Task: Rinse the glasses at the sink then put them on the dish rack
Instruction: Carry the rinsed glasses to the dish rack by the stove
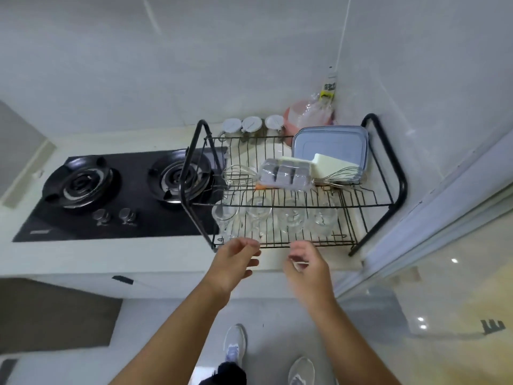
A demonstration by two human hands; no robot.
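Standing on the rack: four glasses (291, 218) in a row on the lower tier of the rack (399, 187), side by side and close behind its front rail. Through the wires I cannot tell whether they are mouth-up or mouth-down.
Left hand (236, 259): hovers just in front of the front rail, below the two leftmost glasses, and holds nothing. Its fingers (251, 244) are loosely bent and apart, the thumb clear of them.
Right hand (308, 268): just beside the left, also short of the rail and touching no glass. It is blurred, but its fingers (298, 250) look bent and spread around nothing.
Upper tier: whisks (238, 173), a grey tray (286, 173), a white box (333, 162) and blue lids (330, 140). None of these belongs to the job.
Sink: not in view; a stove (83, 187) lies to the left of the rack on the counter (111, 257).
Other glasses: none shows on the counter, on the stove or in either hand.
Done, by my judgement: the racking looks finished for these four, since all sit inside the tier and both hands are free.
Left, by my judgement: probably nothing, unless more glasses wait at the unseen sink. Whether these four were rinsed cannot be read from this view.
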